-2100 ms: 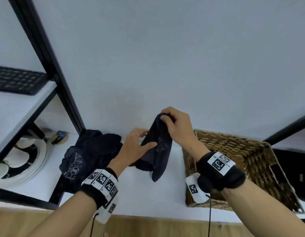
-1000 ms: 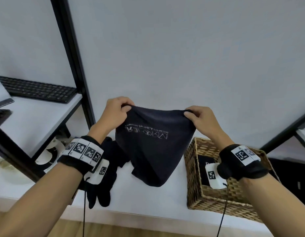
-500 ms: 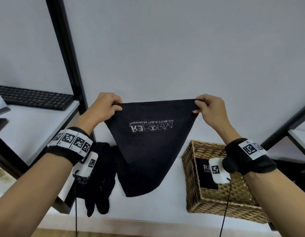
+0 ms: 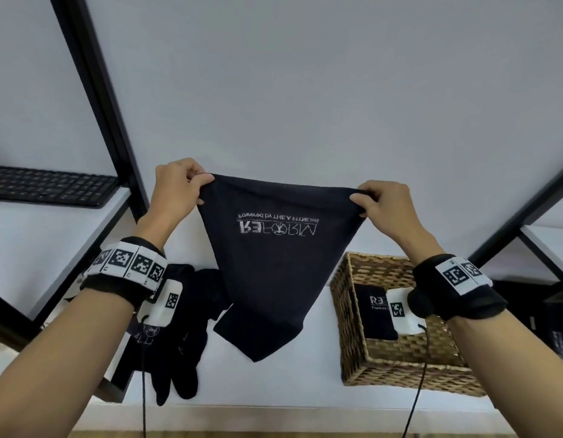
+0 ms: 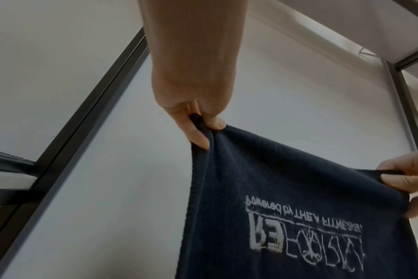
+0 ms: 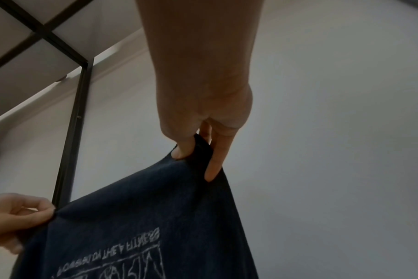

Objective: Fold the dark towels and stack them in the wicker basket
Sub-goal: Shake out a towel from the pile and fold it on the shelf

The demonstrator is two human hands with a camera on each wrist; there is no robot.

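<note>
A dark towel (image 4: 275, 267) with upside-down white lettering hangs spread in the air in front of the white wall. My left hand (image 4: 179, 188) pinches its top left corner, and my right hand (image 4: 384, 203) pinches its top right corner. The left wrist view shows the left hand (image 5: 198, 120) pinching the hem of the towel (image 5: 286, 217); the right wrist view shows the right hand (image 6: 200, 147) pinching the towel (image 6: 155, 226) the same way. The wicker basket (image 4: 400, 368) stands on the white shelf at the lower right, with a folded dark towel (image 4: 376, 314) inside. A heap of dark towels (image 4: 185, 327) lies at the lower left.
A black shelf post (image 4: 100, 99) rises left of the towel. A black keyboard (image 4: 49, 188) lies on the upper left shelf. Another black frame bar (image 4: 520, 216) runs at the right. The white shelf surface (image 4: 274, 387) lies between heap and basket.
Over two seconds my hands lifted a bunched towel, found its two corners and drew them apart. The towel now hangs stretched wide and higher, with its edge taut.
</note>
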